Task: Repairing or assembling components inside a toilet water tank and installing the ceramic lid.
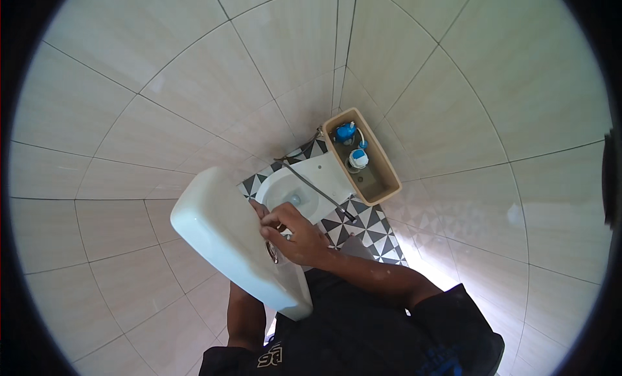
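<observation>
A white toilet tank lid [223,230] is tilted up in front of my body, held from its far side by my left hand [258,208]. Only some of that hand's fingers show, at the lid's edge; the forearm passes behind the lid. My right hand [295,236] is over the lid's right side with fingers curled together, close to a shiny metal ring [271,252] set in the lid. Anything pinched between those fingers is too small to make out. Beyond is the white toilet bowl [275,187], partly covered by my hands and the lid.
The lidless toilet tank [382,157] stands in the corner, with a blue-and-white fill valve [345,132] and flush valve [357,159] inside. A bidet sprayer hose [311,185] crosses the bowl. Tiled walls [447,117] enclose a black-and-white patterned floor [366,230].
</observation>
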Action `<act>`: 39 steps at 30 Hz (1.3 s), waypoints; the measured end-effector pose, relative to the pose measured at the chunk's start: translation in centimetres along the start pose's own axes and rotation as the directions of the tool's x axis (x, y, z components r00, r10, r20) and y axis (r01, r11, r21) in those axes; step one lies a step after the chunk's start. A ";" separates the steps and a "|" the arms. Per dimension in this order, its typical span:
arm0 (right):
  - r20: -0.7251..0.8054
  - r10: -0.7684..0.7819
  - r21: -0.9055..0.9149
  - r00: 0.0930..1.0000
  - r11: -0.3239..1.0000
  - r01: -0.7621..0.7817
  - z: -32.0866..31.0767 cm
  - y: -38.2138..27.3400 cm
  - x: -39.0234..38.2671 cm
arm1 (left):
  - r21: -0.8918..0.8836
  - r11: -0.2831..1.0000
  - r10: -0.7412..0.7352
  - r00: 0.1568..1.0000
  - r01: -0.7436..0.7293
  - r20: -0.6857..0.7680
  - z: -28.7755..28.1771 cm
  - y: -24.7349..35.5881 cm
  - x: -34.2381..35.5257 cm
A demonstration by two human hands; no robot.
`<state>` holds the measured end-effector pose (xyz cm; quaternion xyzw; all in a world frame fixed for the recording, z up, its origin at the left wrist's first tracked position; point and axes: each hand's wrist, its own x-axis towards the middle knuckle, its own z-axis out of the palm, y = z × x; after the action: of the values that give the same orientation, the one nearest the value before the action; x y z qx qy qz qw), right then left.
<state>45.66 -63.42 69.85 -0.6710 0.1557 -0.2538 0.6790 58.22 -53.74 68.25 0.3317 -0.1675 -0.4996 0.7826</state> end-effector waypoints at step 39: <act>0.329 0.284 0.184 0.901 0.916 -0.356 3.5 -3.0 11.7 | 0.065 0.937 0.345 0.938 -0.342 -0.037 1.2 5.8 3.1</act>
<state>56.82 -66.95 74.50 -0.5796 0.1296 -0.0519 0.8029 62.75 -55.35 72.90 0.3314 -0.2183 -0.3423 0.8517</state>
